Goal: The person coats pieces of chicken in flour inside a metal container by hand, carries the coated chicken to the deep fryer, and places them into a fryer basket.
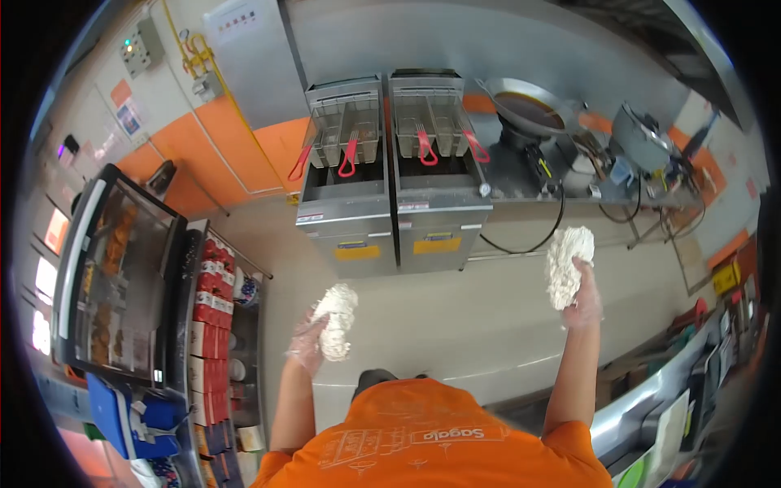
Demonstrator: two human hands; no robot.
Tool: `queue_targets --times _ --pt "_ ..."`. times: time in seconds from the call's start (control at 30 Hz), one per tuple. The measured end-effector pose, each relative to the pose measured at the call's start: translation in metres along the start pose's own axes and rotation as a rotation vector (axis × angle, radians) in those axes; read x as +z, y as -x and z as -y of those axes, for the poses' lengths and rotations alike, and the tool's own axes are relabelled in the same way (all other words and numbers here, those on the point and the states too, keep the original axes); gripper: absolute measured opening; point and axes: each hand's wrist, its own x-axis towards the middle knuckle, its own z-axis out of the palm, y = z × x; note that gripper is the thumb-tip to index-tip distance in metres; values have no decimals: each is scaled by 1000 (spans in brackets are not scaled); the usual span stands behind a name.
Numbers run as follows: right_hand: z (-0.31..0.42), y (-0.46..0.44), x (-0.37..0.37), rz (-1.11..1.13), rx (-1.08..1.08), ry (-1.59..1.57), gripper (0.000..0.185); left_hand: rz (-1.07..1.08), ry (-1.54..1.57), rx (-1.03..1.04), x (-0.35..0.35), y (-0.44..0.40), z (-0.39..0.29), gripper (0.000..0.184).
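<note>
My left hand (304,343), in a clear plastic glove, is closed around a flour-coated chicken piece (338,321) with a white, shaggy surface. Held out farther to the right, my right hand (584,299), also gloved, grips a larger, flatter flour-coated chicken piece (565,264). The thick coating hides what lies beneath it. Both pieces are held in the air above the floor, apart from each other. Ahead stand two steel deep fryers, the left fryer (346,207) and the right fryer (439,203), with red-handled wire baskets (358,130) hung at their backs.
A wok of dark liquid (525,110) sits on the steel counter (512,179), with a large lidded pot (639,138) at right. On my left are a glass display case (122,276) of fried food and a shelf of red boxes (213,285). Hoses hang below the counter.
</note>
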Motion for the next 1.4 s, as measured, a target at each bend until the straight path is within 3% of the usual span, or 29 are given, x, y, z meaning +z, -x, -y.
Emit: queue_targets --times 0.17,0.27,0.37,0.6,0.77,0.83,0.9,0.97,1.03,1.17,1.27,1.3,1.4 --pt "58 -161 92 203 -58 32 53 -12 46 97 34 -84 -71 52" --pt "67 -263 126 242 -5 90 49 -39 67 193 57 -142 -107 37" --pt "61 -350 174 234 -20 73 47 -104 15 204 63 -212 -133 40" --pt "25 -550 213 240 180 225 41 33 21 157 137 -330 -189 43" --pt "-17 -680 226 217 251 580 42 -12 -4 135 194 -382 -202 41" --pt "-64 -781 191 486 -143 1230 44 -61 2 130 207 -393 -197 40" --pt "-51 -775 235 662 -359 1787 45 -109 17 145 220 -406 -196 40" --pt "-71 -808 259 749 -258 1967 44 -167 42 149 227 -408 -186 42" --pt "-98 -851 272 804 -154 2086 46 -227 84 137 237 -411 -178 45" --pt "-146 -891 286 537 169 1923 54 -322 65 125 249 -414 -163 46" --pt "-184 -935 275 731 21 2081 58 -389 79 135 252 -414 -150 48" --pt "-174 -926 275 742 -115 2095 59 -406 84 142 259 -415 -150 51" --pt "-161 -930 287 887 -221 2257 56 -385 111 150 269 -421 -147 53"
